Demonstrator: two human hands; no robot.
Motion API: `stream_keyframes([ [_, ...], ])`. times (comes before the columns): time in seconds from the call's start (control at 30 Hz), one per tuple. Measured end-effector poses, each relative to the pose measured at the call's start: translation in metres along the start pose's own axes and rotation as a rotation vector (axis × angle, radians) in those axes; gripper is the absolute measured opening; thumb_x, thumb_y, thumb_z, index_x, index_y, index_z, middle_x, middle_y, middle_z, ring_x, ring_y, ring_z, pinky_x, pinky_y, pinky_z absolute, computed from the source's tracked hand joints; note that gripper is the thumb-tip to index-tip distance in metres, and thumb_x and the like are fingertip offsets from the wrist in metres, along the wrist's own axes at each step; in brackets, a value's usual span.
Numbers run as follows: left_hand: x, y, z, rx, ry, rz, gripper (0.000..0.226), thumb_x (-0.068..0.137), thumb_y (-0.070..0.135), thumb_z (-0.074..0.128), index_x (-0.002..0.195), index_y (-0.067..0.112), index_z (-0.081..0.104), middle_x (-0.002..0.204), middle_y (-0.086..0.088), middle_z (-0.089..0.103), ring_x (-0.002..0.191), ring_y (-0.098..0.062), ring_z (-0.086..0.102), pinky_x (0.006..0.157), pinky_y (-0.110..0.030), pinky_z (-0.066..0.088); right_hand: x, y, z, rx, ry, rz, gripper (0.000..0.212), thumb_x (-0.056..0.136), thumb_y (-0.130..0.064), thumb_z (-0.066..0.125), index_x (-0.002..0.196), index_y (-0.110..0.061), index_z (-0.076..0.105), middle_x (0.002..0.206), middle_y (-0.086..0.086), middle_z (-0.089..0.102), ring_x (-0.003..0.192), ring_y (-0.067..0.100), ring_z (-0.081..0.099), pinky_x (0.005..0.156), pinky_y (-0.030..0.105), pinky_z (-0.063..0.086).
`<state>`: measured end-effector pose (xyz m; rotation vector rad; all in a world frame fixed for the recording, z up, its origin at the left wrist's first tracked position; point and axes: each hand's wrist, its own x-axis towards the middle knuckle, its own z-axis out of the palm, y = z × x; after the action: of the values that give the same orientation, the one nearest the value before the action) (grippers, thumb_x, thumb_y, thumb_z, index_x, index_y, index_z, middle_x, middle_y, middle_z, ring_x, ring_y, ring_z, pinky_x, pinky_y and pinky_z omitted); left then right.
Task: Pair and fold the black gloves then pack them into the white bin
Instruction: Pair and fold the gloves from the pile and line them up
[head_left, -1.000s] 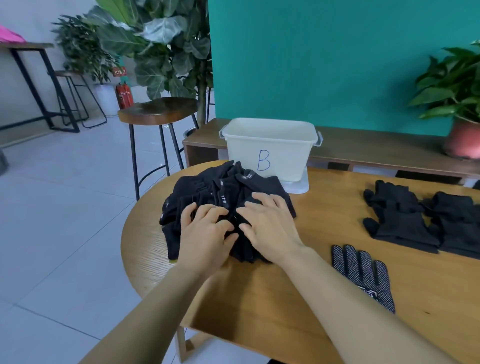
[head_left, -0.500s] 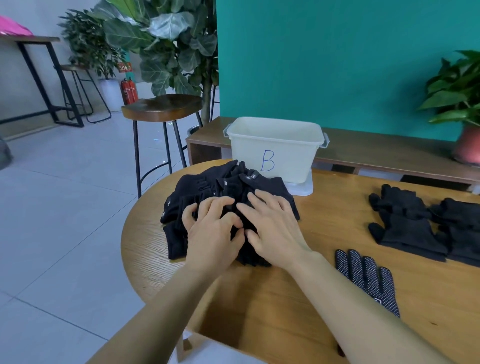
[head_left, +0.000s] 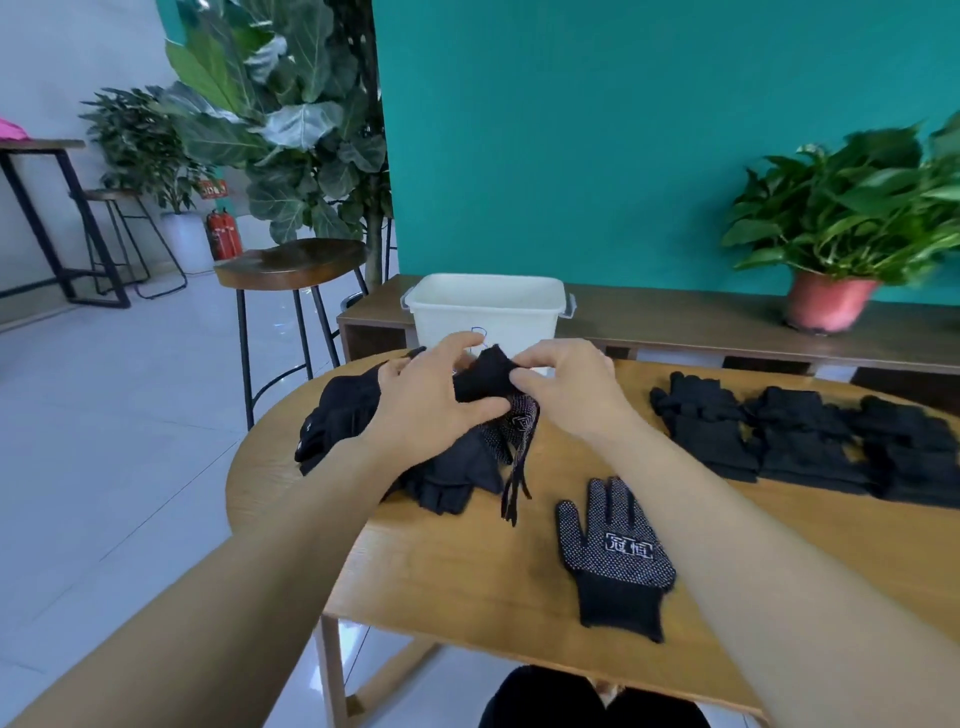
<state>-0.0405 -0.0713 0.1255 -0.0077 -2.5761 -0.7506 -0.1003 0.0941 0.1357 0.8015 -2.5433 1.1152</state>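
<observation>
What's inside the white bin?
Of the bin, only the rim and front wall show. Its inside is hidden by that wall, so packed gloves cannot be confirmed. The left hand, right hand and a held glove cover its lower front.

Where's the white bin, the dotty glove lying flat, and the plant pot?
white bin (head_left: 524, 322): head view, on its front wall.
dotty glove (head_left: 618, 551): head view, on its palm.
plant pot (head_left: 828, 304): head view, on the pot's side.
</observation>
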Motion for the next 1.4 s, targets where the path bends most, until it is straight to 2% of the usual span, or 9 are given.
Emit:
stream_keyframes([
  [0.1, -0.012, 0.015, 0.007, -0.455, -0.088, -0.142, 0.038, 0.083, 0.027, 0.079, 0.118, 0.023, 0.065, 0.103, 0.013, 0.071, 0.093, 0.000, 0.066, 0.092, -0.031, 0.052, -0.015, 0.003, -0.028, 0.438, -0.061, 0.189, 0.009, 0.089, -0.009, 0.066, 0.089, -0.005, 0.074, 0.089, 0.009, 0.074, 0.075, 0.011, 0.062, 0.078, 0.031, 0.050],
  [0.23, -0.024, 0.041, 0.016, -0.685, -0.126, -0.187, 0.019, 0.092, 0.016, 0.067, 0.110, 0.015, 0.073, 0.100, 0.002, 0.076, 0.094, -0.015, 0.072, 0.083, -0.028, 0.057, -0.040, 0.015, -0.054, 0.496, -0.141, 0.303, 0.012, 0.092, -0.011, 0.064, 0.091, -0.004, 0.073, 0.090, 0.006, 0.075, 0.077, 0.009, 0.066, 0.080, 0.025, 0.052],
  [0.37, -0.029, 0.065, 0.016, -0.686, -0.239, -0.212, 0.019, 0.095, 0.022, 0.065, 0.107, 0.010, 0.073, 0.095, -0.005, 0.077, 0.093, -0.022, 0.073, 0.082, -0.030, 0.058, -0.059, 0.021, -0.073, 0.472, -0.170, 0.325, 0.018, 0.094, -0.020, 0.064, 0.101, -0.007, 0.073, 0.095, 0.003, 0.075, 0.079, 0.009, 0.065, 0.067, 0.012, 0.049],
  [0.5, -0.030, 0.073, 0.017, -0.756, -0.361, -0.248, 0.054, 0.083, 0.047, 0.074, 0.103, -0.003, 0.068, 0.105, -0.024, 0.070, 0.099, -0.036, 0.067, 0.104, -0.053, 0.044, -0.070, 0.028, -0.087, 0.432, -0.154, 0.390, 0.027, 0.091, -0.026, 0.068, 0.097, 0.000, 0.073, 0.094, 0.015, 0.074, 0.079, 0.020, 0.061, 0.084, 0.036, 0.052],
  [0.67, -0.031, 0.079, 0.028, -0.785, -0.405, -0.281, 0.023, 0.095, 0.028, 0.063, 0.101, 0.009, 0.073, 0.100, -0.008, 0.076, 0.097, -0.026, 0.072, 0.087, -0.031, 0.057, -0.079, 0.034, -0.091, 0.562, -0.127, 0.506, 0.026, 0.090, -0.033, 0.069, 0.095, -0.008, 0.075, 0.089, 0.007, 0.076, 0.084, 0.022, 0.069, 0.087, 0.037, 0.053],
  [0.87, -0.028, 0.078, 0.051, -0.833, -0.458, -0.350, 0.023, 0.095, 0.032, 0.062, 0.096, 0.012, 0.075, 0.096, -0.005, 0.076, 0.088, -0.020, 0.070, 0.088, -0.035, 0.054, -0.079, 0.054, -0.093, 0.537, -0.258, 0.548, 0.028, 0.086, -0.030, 0.073, 0.102, -0.008, 0.074, 0.092, 0.004, 0.076, 0.089, 0.019, 0.068, 0.099, 0.042, 0.047],
  [1.1, 0.000, 0.071, 0.075, -0.824, -0.486, -0.365, 0.026, 0.095, 0.027, 0.064, 0.108, 0.006, 0.071, 0.104, -0.011, 0.075, 0.100, -0.027, 0.071, 0.072, -0.020, 0.057, -0.059, 0.081, -0.090, 0.490, -0.185, 0.576, 0.015, 0.092, -0.024, 0.067, 0.083, -0.012, 0.069, 0.073, -0.002, 0.069, 0.061, 0.008, 0.061, 0.055, 0.020, 0.043],
  [1.2, 0.020, 0.072, 0.086, -0.799, -0.463, -0.369, 0.019, 0.096, 0.026, 0.063, 0.102, 0.011, 0.072, 0.101, -0.009, 0.076, 0.094, -0.023, 0.072, 0.065, -0.016, 0.054, -0.044, 0.096, -0.087, 0.461, -0.154, 0.590, 0.018, 0.091, -0.027, 0.068, 0.078, -0.014, 0.068, 0.075, 0.001, 0.068, 0.061, 0.010, 0.058, 0.054, 0.021, 0.042],
  [1.4, 0.072, 0.069, 0.115, -0.772, -0.418, -0.371, 0.015, 0.094, 0.027, 0.066, 0.095, 0.015, 0.075, 0.100, -0.012, 0.075, 0.100, -0.028, 0.070, 0.091, -0.036, 0.056, -0.007, 0.125, -0.085, 0.480, -0.078, 0.622, 0.021, 0.093, -0.025, 0.066, 0.076, -0.013, 0.067, 0.076, 0.002, 0.069, 0.064, 0.013, 0.061, 0.061, 0.025, 0.049],
])
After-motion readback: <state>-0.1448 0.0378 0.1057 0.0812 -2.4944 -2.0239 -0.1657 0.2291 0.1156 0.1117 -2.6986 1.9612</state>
